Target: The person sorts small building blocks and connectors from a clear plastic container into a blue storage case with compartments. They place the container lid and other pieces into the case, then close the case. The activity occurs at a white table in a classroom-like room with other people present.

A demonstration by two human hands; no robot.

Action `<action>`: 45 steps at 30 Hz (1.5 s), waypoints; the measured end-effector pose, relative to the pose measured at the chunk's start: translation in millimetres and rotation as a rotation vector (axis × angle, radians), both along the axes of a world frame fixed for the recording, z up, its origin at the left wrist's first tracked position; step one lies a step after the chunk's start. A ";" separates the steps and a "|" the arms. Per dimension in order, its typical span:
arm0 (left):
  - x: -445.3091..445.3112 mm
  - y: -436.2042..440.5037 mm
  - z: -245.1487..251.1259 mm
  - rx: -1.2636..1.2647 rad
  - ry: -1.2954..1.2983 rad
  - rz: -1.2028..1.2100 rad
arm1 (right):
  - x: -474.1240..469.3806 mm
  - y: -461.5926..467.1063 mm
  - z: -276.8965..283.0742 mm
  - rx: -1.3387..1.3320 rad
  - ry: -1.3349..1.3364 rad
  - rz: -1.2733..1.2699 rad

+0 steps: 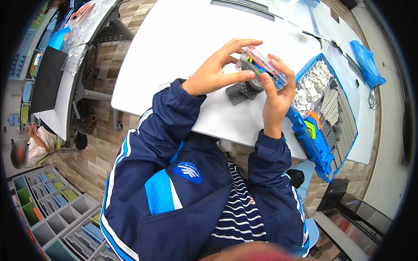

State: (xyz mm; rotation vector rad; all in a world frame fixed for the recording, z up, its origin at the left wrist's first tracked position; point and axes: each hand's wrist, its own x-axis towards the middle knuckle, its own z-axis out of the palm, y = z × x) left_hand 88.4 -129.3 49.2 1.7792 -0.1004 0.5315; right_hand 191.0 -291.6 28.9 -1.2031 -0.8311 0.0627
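My left hand [222,67] and my right hand [277,88] hold a small clear plastic box [259,67] between them, above the white table. Coloured small parts, among them orange, green and blue ones, show through its walls. Just under the box, dark grey perforated plastic plates [240,93] and a round grey part lie on the table, partly hidden by my fingers and the box. Whether the lid of the box is fully closed I cannot tell.
To the right, a blue sorting case [290,114] holds white, grey, blue, orange and green building parts. A blue plastic bag [367,63] lies beyond it. Grey trays [246,8] sit at the far edge. A person [40,140] is at the far left, near another table.
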 end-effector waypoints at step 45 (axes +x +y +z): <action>14.4 -18.7 -18.0 -0.219 -0.269 -0.019 | -0.6 0.9 2.2 -0.058 -0.140 0.097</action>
